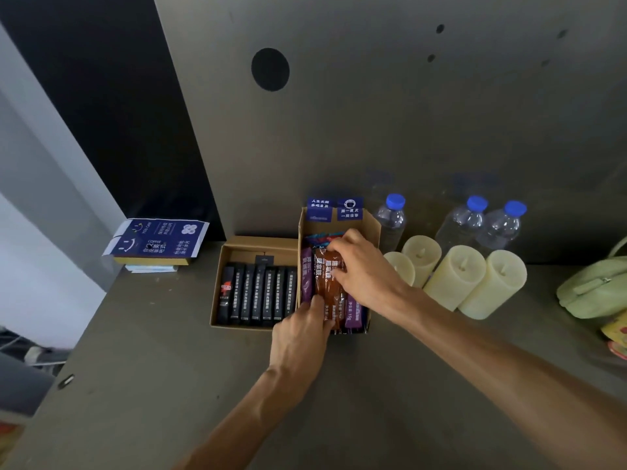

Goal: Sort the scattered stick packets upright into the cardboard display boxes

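Two cardboard display boxes stand side by side on the grey counter. The left box holds a row of several black stick packets. The right box, with blue flaps at its back, holds purple packets and an orange-brown packet. My right hand reaches into the right box from the right and pinches the upper part of the orange-brown packet. My left hand grips the lower end of the same packet at the box's front edge.
Several cream pillar candles stand right of the boxes, with three blue-capped water bottles behind them. A green bag lies at the far right. A blue printed carton rests on a stack at the left, near the counter's left edge.
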### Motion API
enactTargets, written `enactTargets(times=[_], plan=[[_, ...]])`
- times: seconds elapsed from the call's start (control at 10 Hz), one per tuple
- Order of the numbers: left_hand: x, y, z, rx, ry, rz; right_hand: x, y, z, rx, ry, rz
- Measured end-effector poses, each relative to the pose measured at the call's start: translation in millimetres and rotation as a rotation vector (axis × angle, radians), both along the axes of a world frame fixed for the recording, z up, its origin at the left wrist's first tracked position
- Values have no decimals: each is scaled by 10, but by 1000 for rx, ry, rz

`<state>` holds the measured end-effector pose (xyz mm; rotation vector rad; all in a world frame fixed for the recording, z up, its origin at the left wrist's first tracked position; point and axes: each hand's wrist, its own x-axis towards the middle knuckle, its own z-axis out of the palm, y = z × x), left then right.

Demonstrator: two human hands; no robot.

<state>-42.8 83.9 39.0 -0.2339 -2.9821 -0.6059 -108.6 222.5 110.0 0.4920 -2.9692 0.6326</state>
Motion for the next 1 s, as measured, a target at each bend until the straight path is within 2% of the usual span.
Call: enactTargets(times=[0.2, 0.4, 0.5, 0.8, 1.0], plan=[[-74, -5, -162, 19, 122, -84, 1, -6, -89, 31, 55, -12], [-126, -27, -240, -55, 204, -115, -21, -37, -139, 78, 85, -13], [-97, -22, -249, -21, 204, -129, -31, -34, -140, 67, 75, -22], [-63, -51, -162, -27, 53, -105, 8, -3, -144, 36, 58, -49], [-51, -73, -130, 46, 29, -103, 101, 58, -31, -73, 81, -93]])
